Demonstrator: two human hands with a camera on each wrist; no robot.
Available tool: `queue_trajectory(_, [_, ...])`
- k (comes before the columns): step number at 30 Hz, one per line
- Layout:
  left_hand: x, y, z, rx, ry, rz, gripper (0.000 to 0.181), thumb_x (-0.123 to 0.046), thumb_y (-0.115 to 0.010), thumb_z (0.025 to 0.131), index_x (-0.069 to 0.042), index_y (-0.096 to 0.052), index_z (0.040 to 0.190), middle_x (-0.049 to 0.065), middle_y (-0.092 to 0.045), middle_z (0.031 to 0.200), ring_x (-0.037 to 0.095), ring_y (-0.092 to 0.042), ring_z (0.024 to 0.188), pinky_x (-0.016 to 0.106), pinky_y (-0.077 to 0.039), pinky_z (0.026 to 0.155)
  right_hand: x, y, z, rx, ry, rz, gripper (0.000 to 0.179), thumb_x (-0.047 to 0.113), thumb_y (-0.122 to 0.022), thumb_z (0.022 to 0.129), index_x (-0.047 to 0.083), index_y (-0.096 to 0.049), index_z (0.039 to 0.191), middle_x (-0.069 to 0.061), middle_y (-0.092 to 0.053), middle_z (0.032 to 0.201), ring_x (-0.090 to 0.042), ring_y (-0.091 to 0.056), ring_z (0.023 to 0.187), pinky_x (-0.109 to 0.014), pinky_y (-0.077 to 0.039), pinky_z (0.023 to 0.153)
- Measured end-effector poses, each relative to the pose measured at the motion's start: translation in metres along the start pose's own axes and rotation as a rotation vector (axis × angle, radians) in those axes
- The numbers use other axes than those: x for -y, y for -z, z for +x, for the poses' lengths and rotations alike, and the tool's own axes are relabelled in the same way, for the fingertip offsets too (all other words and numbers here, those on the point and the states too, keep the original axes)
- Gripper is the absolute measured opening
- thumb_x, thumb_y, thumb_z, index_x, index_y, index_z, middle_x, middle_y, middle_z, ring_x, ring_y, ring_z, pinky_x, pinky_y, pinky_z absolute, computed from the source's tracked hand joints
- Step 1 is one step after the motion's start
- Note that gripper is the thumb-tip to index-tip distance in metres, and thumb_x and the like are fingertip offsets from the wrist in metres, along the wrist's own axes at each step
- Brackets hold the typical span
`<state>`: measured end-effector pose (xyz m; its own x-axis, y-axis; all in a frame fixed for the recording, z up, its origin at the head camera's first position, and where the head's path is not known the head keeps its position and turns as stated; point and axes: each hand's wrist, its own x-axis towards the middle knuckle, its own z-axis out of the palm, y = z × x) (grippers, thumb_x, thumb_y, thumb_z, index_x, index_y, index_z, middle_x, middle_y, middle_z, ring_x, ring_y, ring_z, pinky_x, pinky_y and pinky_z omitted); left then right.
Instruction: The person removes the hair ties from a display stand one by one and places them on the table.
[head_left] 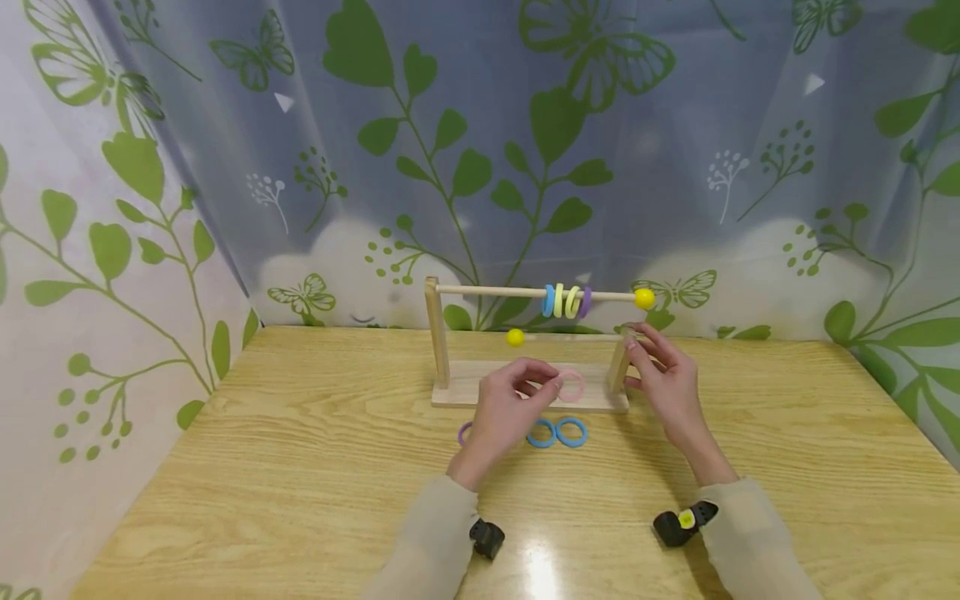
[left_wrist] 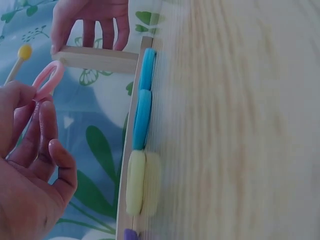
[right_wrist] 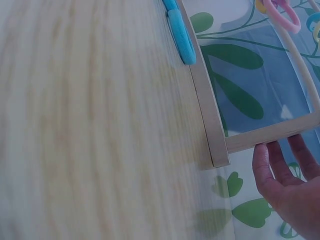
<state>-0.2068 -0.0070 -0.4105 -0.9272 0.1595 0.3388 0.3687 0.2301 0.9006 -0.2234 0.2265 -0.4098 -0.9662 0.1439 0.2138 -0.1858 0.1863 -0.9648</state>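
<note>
My left hand (head_left: 513, 408) pinches a pink ring (head_left: 572, 386) between thumb and fingertips, in front of the wooden stand (head_left: 457, 398). In the left wrist view the ring (left_wrist: 48, 80) stands up from the fingertips, its hole showing. At the stand's shorter right post (head_left: 619, 367), my right hand (head_left: 667, 383) grips near the top, thumb on the near side. The lower rod ends in a yellow ball (head_left: 515, 337) at its left end and carries no ring. On the upper rod (head_left: 487, 291) hang a blue ring, pale yellow rings and a purple ring (head_left: 586, 302).
Two blue rings (head_left: 572, 432) lie on the table (head_left: 300, 467) before the stand's base. A purple ring (head_left: 465, 433) is partly covered by my left arm; a pale yellow ring (left_wrist: 135, 182) shows in the left wrist view. Behind the table hangs a leaf-patterned curtain (head_left: 465, 167).
</note>
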Motion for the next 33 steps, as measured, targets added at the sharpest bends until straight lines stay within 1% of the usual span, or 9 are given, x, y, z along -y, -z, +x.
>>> queue_trajectory(4, [0.001, -0.004, 0.001, 0.032, 0.022, 0.007, 0.009, -0.019, -0.074, 0.093, -0.014, -0.076, 0.101, 0.003, -0.078, 0.094, 0.004, -0.063, 0.073, 0.019, -0.053, 0.067, 0.0, 0.001, 0.001, 0.012, -0.004, 0.002, 0.051, 0.03, -0.058, 0.105, 0.007, -0.051, 0.149, 0.026, -0.063, 0.111, 0.006, -0.064, 0.102, -0.022, -0.061, 0.076])
queue_trajectory(8, [0.001, -0.008, 0.001, 0.066, 0.045, 0.004, 0.009, -0.018, -0.074, 0.094, -0.015, -0.077, 0.101, 0.003, -0.078, 0.093, 0.008, -0.063, 0.073, 0.02, -0.053, 0.068, -0.001, 0.002, 0.001, 0.026, -0.007, 0.007, 0.051, 0.031, -0.058, 0.105, 0.007, -0.051, 0.149, 0.02, -0.064, 0.114, 0.005, -0.065, 0.103, -0.023, -0.062, 0.077])
queue_trajectory(10, [0.0, -0.009, 0.001, 0.078, 0.052, 0.008, 0.008, -0.018, -0.074, 0.093, -0.014, -0.077, 0.1, 0.003, -0.077, 0.092, 0.008, -0.063, 0.073, 0.02, -0.052, 0.067, -0.002, 0.002, 0.002, 0.031, -0.007, 0.012, 0.051, 0.03, -0.058, 0.105, 0.007, -0.051, 0.149, 0.02, -0.065, 0.114, 0.005, -0.066, 0.102, -0.023, -0.062, 0.077])
queue_trajectory(16, [-0.001, -0.013, 0.001, 0.113, 0.052, 0.022, 0.007, -0.018, -0.074, 0.093, -0.013, -0.076, 0.098, 0.004, -0.078, 0.093, 0.003, -0.061, 0.071, 0.019, -0.052, 0.067, -0.003, 0.004, 0.003, 0.051, -0.003, 0.037, 0.051, 0.028, -0.059, 0.104, 0.004, -0.051, 0.148, 0.023, -0.067, 0.113, 0.003, -0.068, 0.099, -0.024, -0.062, 0.076])
queue_trajectory(21, [-0.002, -0.015, 0.0, 0.158, 0.073, 0.025, 0.007, -0.021, -0.074, 0.094, -0.015, -0.076, 0.098, 0.003, -0.078, 0.095, 0.004, -0.062, 0.072, 0.019, -0.053, 0.069, -0.004, 0.006, 0.004, 0.073, -0.013, 0.064, 0.05, 0.028, -0.061, 0.103, 0.005, -0.052, 0.147, 0.017, -0.069, 0.115, 0.0, -0.069, 0.097, -0.027, -0.063, 0.076])
queue_trajectory(25, [-0.001, -0.017, 0.0, 0.185, 0.082, 0.039, 0.007, -0.022, -0.074, 0.095, -0.016, -0.076, 0.098, 0.001, -0.077, 0.096, 0.004, -0.063, 0.077, 0.019, -0.053, 0.072, -0.005, 0.009, 0.006, 0.09, -0.017, 0.084, 0.048, 0.028, -0.062, 0.103, 0.009, -0.054, 0.146, 0.014, -0.068, 0.116, 0.0, -0.069, 0.097, -0.028, -0.063, 0.077])
queue_trajectory(30, [0.001, -0.019, 0.002, 0.221, 0.076, 0.062, 0.009, -0.021, -0.073, 0.095, -0.014, -0.076, 0.099, 0.001, -0.076, 0.096, 0.001, -0.065, 0.083, 0.018, -0.054, 0.074, -0.006, 0.01, 0.007, 0.107, -0.012, 0.096, 0.047, 0.029, -0.063, 0.103, 0.011, -0.056, 0.145, 0.013, -0.069, 0.114, -0.001, -0.069, 0.098, -0.027, -0.063, 0.077])
queue_trajectory(33, [0.003, -0.021, 0.003, 0.239, 0.083, 0.064, 0.01, -0.021, -0.073, 0.095, -0.013, -0.076, 0.1, 0.001, -0.077, 0.096, 0.001, -0.065, 0.082, 0.017, -0.054, 0.074, -0.006, 0.01, 0.008, 0.111, -0.019, 0.109, 0.046, 0.029, -0.063, 0.103, 0.012, -0.056, 0.145, 0.014, -0.069, 0.114, -0.002, -0.07, 0.098, -0.027, -0.063, 0.077])
